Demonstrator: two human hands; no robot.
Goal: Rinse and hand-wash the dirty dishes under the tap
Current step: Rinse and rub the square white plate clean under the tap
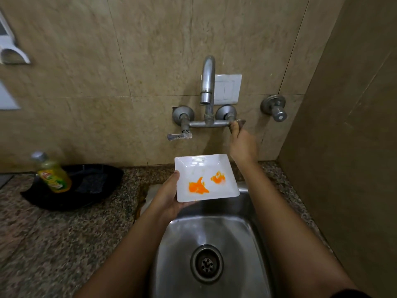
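Note:
A white square plate (206, 168) with two orange smears is held level over the back of the steel sink (240, 229). My left hand (169, 196) grips the plate from below at its left edge, thumb on the rim. My right hand (241, 143) reaches up to the wall tap (208, 82) and is closed on the tap's right lever handle (240, 122). The spout ends above the plate. No water is visible coming from it.
A yellow dish-soap bottle (52, 173) stands in a black tray (90, 186) on the granite counter (53, 244) at the left. The tap's left lever (179, 136) points left. A second valve (276, 108) and a white switch plate (227, 89) are on the wall. The drain (206, 263) lies in the sink's middle.

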